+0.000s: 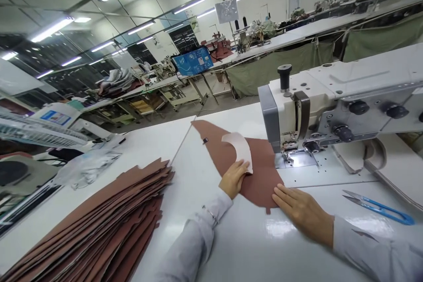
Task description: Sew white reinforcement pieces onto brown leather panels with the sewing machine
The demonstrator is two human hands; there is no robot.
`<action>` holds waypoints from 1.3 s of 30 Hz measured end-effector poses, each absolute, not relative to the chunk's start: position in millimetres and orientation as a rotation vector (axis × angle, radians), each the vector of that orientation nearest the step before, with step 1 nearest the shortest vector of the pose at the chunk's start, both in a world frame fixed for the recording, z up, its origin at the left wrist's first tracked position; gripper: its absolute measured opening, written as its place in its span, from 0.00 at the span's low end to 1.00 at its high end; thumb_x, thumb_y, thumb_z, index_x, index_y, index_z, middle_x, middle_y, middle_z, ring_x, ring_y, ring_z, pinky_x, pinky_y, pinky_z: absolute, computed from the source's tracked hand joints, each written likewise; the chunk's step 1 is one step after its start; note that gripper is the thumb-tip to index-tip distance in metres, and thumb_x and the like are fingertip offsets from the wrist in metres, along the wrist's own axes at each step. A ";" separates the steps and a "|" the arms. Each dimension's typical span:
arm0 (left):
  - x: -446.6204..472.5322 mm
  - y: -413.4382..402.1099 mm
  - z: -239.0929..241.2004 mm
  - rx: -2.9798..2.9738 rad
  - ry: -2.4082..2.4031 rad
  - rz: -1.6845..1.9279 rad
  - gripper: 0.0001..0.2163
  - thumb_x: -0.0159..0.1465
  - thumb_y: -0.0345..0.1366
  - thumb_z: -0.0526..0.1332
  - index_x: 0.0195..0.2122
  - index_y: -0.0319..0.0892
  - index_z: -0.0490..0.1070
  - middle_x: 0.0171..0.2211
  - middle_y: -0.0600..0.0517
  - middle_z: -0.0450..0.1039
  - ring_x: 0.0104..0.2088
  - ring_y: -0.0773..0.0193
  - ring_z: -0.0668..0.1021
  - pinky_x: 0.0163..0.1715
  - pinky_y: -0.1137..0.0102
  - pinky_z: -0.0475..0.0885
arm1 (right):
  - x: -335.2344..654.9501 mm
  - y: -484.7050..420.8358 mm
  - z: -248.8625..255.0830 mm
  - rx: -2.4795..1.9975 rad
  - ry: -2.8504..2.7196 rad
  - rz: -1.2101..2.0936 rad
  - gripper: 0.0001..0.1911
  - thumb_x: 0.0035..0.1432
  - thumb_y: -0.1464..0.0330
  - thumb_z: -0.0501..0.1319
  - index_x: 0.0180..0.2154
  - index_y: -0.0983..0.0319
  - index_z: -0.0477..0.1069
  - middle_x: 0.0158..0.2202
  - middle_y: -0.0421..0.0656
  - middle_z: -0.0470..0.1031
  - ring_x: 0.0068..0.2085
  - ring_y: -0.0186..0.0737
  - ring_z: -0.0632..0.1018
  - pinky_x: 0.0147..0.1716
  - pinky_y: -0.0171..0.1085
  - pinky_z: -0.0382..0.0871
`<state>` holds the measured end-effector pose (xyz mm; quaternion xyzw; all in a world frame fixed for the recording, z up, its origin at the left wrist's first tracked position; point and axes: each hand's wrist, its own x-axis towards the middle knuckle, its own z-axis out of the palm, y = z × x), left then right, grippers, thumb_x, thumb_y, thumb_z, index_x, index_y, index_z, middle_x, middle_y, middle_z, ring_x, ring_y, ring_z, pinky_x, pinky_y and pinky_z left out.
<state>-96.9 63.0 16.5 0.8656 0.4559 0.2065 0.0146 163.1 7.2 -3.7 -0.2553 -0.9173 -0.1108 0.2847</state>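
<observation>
A reddish-brown cut leather-like piece [220, 147] lies flat on the white table, its right side reaching the needle area of a sewing machine [287, 110]. On top of it rests a curved white strip [243, 145]. My left hand [234, 178] pinches the lower end of this strip, with the fingertips over the brown piece. Flat on the right edge of the brown piece, my right hand [300, 209] has its fingers stretched out and holds nothing. A small dark clip-like thing [205, 140] sits at the brown piece's left edge.
A large stack of brown pieces [112, 211] covers the table's left. Blue-handled thread snips [380, 209] lie at the right. Curled white strips [350, 158] are beside the machine. A clear plastic bag [89, 167] lies at the back left. Other worktables with machines stand beyond.
</observation>
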 end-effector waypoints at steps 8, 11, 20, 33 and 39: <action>-23.7 44.1 10.0 2.760 1.283 0.880 0.13 0.64 0.30 0.47 0.40 0.42 0.71 0.41 0.48 0.75 0.47 0.60 0.74 0.41 0.65 0.73 | 159.3 19.2 1.5 -0.750 -2.353 -0.189 0.16 0.58 0.80 0.48 0.41 0.70 0.71 0.42 0.50 0.73 0.44 0.42 0.73 0.40 0.39 0.72; -14.8 37.7 13.9 2.759 1.309 0.835 0.14 0.65 0.30 0.46 0.40 0.41 0.71 0.41 0.48 0.75 0.45 0.59 0.74 0.40 0.64 0.73 | 159.6 17.7 1.9 -0.773 -2.303 -0.189 0.15 0.59 0.81 0.47 0.39 0.70 0.72 0.40 0.50 0.73 0.43 0.42 0.73 0.40 0.39 0.72; -18.2 44.3 12.8 2.814 1.227 0.845 0.13 0.65 0.29 0.47 0.42 0.40 0.70 0.43 0.47 0.74 0.47 0.59 0.72 0.41 0.64 0.72 | 154.1 11.0 1.4 -0.731 -2.248 -0.144 0.14 0.59 0.81 0.47 0.35 0.69 0.71 0.33 0.47 0.72 0.38 0.39 0.72 0.36 0.37 0.69; -15.1 40.3 8.9 2.856 1.189 0.839 0.13 0.63 0.29 0.48 0.39 0.41 0.72 0.42 0.46 0.74 0.47 0.58 0.71 0.38 0.64 0.71 | 154.0 8.1 -4.2 -0.803 -2.320 -0.054 0.14 0.59 0.81 0.47 0.35 0.67 0.70 0.30 0.45 0.70 0.34 0.37 0.71 0.35 0.37 0.66; -13.6 38.6 12.3 2.869 1.201 0.782 0.13 0.63 0.28 0.48 0.39 0.41 0.72 0.43 0.47 0.74 0.46 0.57 0.71 0.36 0.64 0.71 | 154.3 8.1 -2.5 -0.805 -2.324 -0.054 0.14 0.60 0.80 0.47 0.36 0.68 0.71 0.30 0.46 0.70 0.34 0.37 0.71 0.35 0.37 0.67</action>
